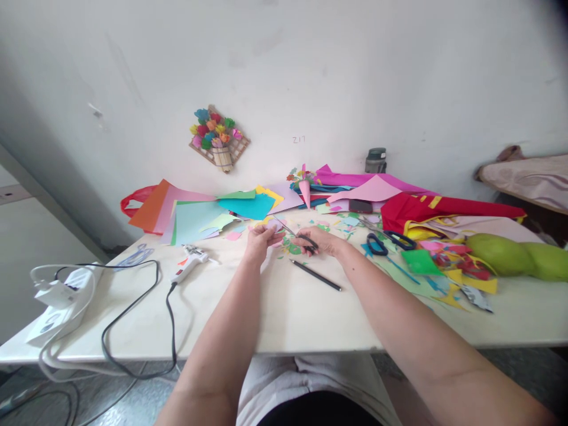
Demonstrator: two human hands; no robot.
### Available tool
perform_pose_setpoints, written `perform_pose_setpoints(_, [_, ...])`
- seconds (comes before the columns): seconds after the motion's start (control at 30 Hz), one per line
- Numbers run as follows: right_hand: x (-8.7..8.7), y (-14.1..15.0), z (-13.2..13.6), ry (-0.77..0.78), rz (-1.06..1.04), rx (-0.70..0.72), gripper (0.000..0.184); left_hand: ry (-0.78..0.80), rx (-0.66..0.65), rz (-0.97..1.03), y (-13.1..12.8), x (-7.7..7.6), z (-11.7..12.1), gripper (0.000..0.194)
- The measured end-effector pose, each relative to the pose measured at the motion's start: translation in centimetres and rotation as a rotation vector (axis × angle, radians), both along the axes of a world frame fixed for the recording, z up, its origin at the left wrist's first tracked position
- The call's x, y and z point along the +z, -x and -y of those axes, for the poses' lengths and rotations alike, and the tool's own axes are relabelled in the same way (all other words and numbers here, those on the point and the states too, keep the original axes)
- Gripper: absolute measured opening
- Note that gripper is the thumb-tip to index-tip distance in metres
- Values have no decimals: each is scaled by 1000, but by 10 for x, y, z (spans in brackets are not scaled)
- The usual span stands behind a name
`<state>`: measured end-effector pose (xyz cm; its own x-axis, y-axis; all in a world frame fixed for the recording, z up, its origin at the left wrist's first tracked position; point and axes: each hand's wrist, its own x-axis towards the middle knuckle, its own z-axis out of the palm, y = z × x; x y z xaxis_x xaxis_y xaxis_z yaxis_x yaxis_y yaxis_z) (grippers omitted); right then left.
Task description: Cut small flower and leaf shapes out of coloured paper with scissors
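Paper [274, 224] looks light, bendy: we pinch its edge with left fingers [265, 231]; right fingers [303, 241] grip scissors [312, 242] at three o'clock.

White table [306, 325]: black pencil [316, 275], glue gun [190, 266] (cord [171, 291] looping past front edge), paper sheets [202, 216], scraps [233, 236].

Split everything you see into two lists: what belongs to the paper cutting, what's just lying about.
Belongs to the cutting:
- scissors, in the right hand
- pink paper, in the left hand

Apparently just lying about:
- black pencil
- glue gun
- power strip
- dark bottle
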<state>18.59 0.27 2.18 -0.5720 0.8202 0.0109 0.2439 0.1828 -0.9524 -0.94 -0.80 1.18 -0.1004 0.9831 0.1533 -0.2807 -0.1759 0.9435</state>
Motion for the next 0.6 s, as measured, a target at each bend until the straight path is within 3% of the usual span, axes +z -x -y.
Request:
perform_pose_setpoints(0.2, [-2, -1, -2, -54, 30, 7, 27, 23, -24, 17, 0, 0, 1, 37])
perform_pose_setpoints(0.6, [-1, 3, 0, -17, -5, -24, 22, 76, -66, 66, -2, -2, 1, 24])
